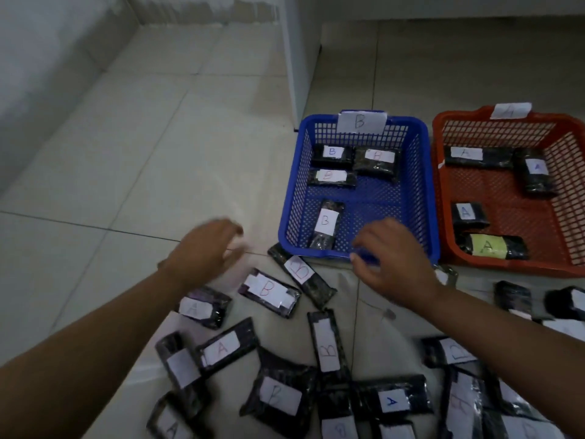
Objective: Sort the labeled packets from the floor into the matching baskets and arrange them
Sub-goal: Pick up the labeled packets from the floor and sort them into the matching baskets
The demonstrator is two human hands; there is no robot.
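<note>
A blue basket [292, 191] tagged B holds several black packets labeled B, one of them [326, 224] near its front left. To its right an orange basket [566, 160] tagged A holds several packets labeled A. Many black packets with A or B labels lie scattered on the floor in front, such as a B packet [269, 291] and an A packet [226, 346]. My left hand [205, 248] hovers open above the floor left of the blue basket, blurred. My right hand [389, 255] is over the blue basket's front rim, fingers spread, holding nothing I can see.
The floor is pale tile [126, 153]. A grey wall runs along the left, and a white upright panel [297, 58] stands just behind the blue basket. More packets [512, 296] lie on the floor in front of the orange basket.
</note>
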